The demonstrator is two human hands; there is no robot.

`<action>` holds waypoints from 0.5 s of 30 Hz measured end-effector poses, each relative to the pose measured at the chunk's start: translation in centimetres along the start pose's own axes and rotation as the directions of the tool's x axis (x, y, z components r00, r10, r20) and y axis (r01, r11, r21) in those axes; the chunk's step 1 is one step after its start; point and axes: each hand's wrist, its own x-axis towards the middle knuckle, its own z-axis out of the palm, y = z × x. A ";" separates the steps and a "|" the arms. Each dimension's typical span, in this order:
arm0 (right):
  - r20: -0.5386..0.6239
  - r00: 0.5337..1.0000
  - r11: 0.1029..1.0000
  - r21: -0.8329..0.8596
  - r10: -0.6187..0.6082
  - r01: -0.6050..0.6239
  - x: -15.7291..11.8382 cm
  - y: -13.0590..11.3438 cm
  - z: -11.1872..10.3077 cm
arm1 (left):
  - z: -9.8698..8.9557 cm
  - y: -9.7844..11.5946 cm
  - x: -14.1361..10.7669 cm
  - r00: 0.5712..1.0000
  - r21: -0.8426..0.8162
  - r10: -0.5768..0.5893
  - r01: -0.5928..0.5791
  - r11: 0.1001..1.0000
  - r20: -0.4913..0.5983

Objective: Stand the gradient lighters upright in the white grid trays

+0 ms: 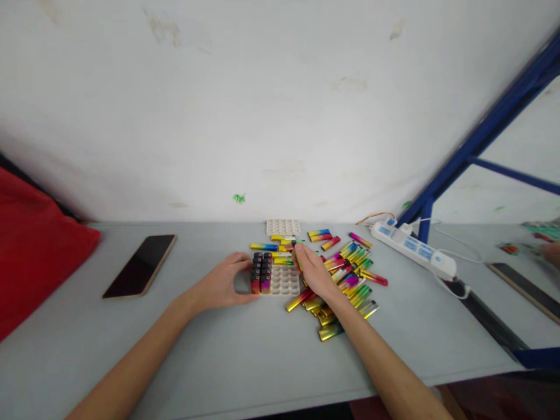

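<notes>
A white tray (286, 282) with rows of round-edged holes lies on the table. Its two left columns hold upright lighters (261, 274) with black tops. My left hand (225, 282) is curved around the tray's left side, thumb at the front corner and fingers farther back. My right hand (311, 269) is closed on a lighter (298, 256) over the tray's right back part; the fingers partly hide it. Several lighters lie flat across the back of the tray. Beside and under my right forearm spreads a pile of shiny multicoloured lighters (350, 281).
Against the wall lies a second white tray (283, 227). A phone (140, 266) is at the left, near a red cloth (39, 251). On the right are a power strip (413, 248) with cables and a blue metal frame (464, 143). Another person's hand (551, 252) shows at the far right.
</notes>
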 end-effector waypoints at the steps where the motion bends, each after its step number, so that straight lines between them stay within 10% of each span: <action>1: -0.006 1.000 1.000 -0.013 -0.020 0.020 -0.1 -0.2 0.0 | 0.0 0.0 0.0 1.000 -0.003 0.003 -0.003 1.000 -0.001; 15: 0.109 0.985 0.971 -0.186 -0.135 0.153 -0.2 -0.4 0.7 | 0.2 -0.1 -0.2 1.000 -0.021 -0.018 0.018 1.000 -0.005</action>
